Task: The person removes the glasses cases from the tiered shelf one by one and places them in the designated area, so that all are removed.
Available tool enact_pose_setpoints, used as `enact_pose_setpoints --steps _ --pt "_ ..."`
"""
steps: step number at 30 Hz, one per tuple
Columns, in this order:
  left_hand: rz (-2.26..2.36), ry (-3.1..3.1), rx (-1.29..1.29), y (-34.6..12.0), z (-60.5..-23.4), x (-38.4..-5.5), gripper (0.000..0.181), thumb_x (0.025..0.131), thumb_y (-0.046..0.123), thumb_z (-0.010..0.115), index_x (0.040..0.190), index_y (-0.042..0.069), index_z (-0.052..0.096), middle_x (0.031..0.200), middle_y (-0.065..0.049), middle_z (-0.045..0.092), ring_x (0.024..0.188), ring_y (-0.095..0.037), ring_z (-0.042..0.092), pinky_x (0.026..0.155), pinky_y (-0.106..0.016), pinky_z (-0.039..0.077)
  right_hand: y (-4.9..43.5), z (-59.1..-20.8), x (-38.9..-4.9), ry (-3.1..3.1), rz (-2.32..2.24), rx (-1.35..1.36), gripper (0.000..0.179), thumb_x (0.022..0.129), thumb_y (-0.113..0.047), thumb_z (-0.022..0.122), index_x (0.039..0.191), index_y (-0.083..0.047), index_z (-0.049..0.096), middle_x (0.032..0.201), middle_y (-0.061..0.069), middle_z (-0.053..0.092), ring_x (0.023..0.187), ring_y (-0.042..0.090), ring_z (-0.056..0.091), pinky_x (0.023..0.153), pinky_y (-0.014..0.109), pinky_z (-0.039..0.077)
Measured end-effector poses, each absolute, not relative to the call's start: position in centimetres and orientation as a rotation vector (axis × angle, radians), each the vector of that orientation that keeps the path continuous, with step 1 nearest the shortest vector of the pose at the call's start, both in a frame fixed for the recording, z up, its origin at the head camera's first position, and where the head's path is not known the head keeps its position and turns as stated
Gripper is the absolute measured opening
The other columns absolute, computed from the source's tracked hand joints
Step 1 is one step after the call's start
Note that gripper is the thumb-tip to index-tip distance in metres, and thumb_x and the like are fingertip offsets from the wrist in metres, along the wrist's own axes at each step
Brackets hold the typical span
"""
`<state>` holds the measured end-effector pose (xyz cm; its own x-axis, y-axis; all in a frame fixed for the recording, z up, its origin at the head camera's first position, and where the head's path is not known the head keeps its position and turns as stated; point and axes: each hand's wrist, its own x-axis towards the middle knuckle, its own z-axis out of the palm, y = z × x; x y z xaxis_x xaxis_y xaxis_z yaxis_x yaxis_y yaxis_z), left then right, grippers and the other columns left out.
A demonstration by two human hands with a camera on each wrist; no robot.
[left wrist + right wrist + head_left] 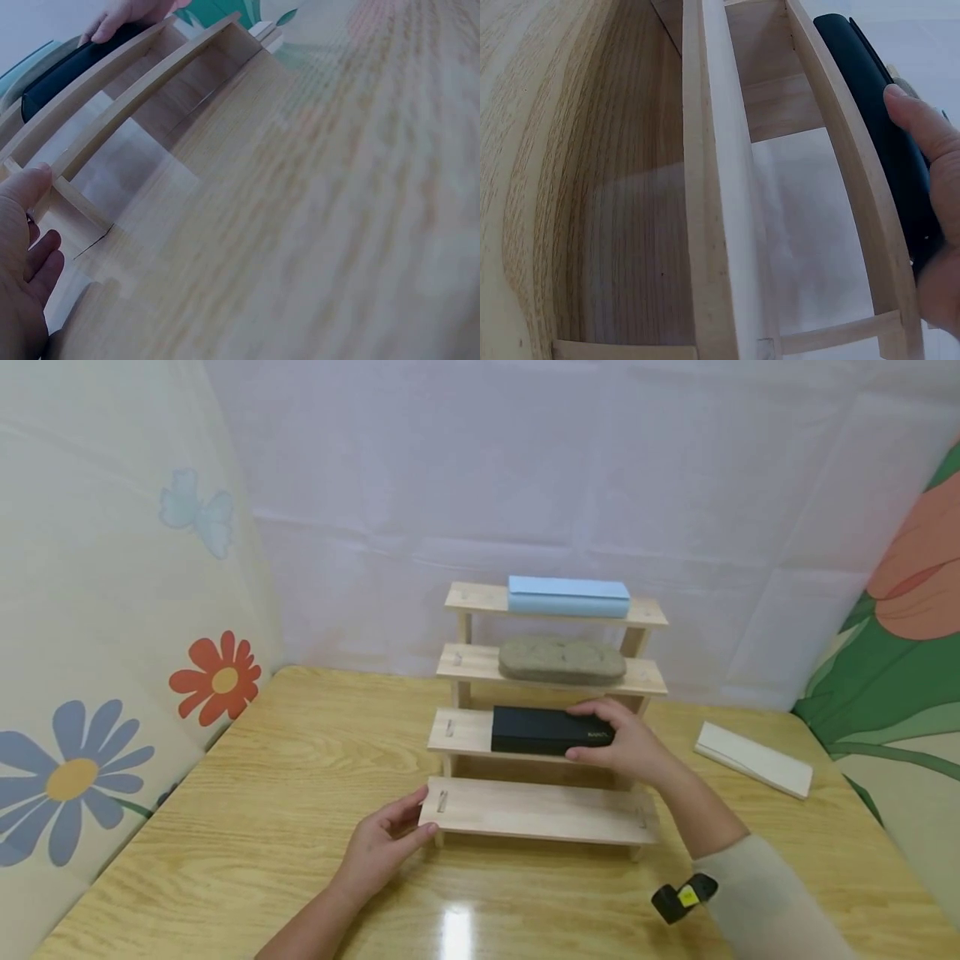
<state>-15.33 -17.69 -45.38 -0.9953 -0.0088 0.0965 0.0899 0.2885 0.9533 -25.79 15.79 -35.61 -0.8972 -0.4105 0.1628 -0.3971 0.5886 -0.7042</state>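
A wooden stepped display stand (536, 810) with several tiers stands on the table. My right hand (633, 743) grips the right end of a black glasses case (528, 729), thumb in front and fingers over the top. This case lies lengthwise on the second tier from the bottom; the right wrist view shows the thumb on the dark case (877, 112). At the stand's lower left corner, my left hand (382, 843) holds the end of the bottom tier between thumb and fingers. A grey-green, soft-looking case (562, 662) lies one tier above the black one, and a light blue glasses case (568, 597) on the top tier.
A flat white case (753, 760) lies on the wood-grain table (300, 760) right of the stand. White cloth (420, 460) hangs behind, with flower-printed cloth on both sides. A black strap with a yellow mark (686, 896) is at the right sleeve.
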Motion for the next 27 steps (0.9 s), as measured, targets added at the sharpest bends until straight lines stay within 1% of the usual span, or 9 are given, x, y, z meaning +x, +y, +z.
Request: enact_pose_setpoints --steps 5,10,17,27 --pt "-1.834 -2.452 -0.078 -17.67 -45.27 -15.32 0.055 0.085 0.012 0.076 0.134 -0.003 0.056 0.132 -0.023 0.061 0.116 -0.034 0.064 0.092 -0.029 0.057 15.49 -35.67 -25.75 2.829 -1.167 -0.745 0.064 0.078 -0.028 0.084 0.135 -0.015 0.059 0.139 0.015 0.053 0.125 0.037 0.048 0.103 0.058 0.041" --pt "-1.833 -2.453 -0.072 -17.63 -45.32 -15.34 0.055 0.085 0.011 0.076 0.134 -0.003 0.056 0.13 -0.023 0.062 0.115 -0.034 0.064 0.092 -0.028 0.057 15.37 -35.93 -25.82 2.863 -1.122 -0.766 0.063 0.078 -0.029 0.083 0.135 -0.017 0.06 0.135 0.013 0.056 0.12 0.034 0.05 0.099 0.055 0.043" --pt "-1.869 -2.432 -0.061 -17.63 -45.45 -15.37 0.055 0.084 0.007 0.076 0.134 -0.004 0.055 0.134 -0.022 0.059 0.116 -0.034 0.063 0.09 -0.022 0.056 15.34 -36.16 -25.68 2.9 -1.085 -0.766 0.063 0.079 -0.032 0.083 0.136 -0.018 0.059 0.139 0.014 0.053 0.125 0.038 0.049 0.1 0.058 0.044" --pt "-1.842 -2.44 -0.056 -17.63 -45.49 -15.36 0.054 0.084 0.008 0.076 0.133 -0.003 0.056 0.128 -0.023 0.063 0.113 -0.032 0.065 0.089 -0.02 0.055 15.46 -36.18 -25.42 2.922 -1.103 -0.773 0.063 0.079 -0.03 0.083 0.136 -0.016 0.06 0.142 0.017 0.051 0.13 0.041 0.046 0.102 0.061 0.042"
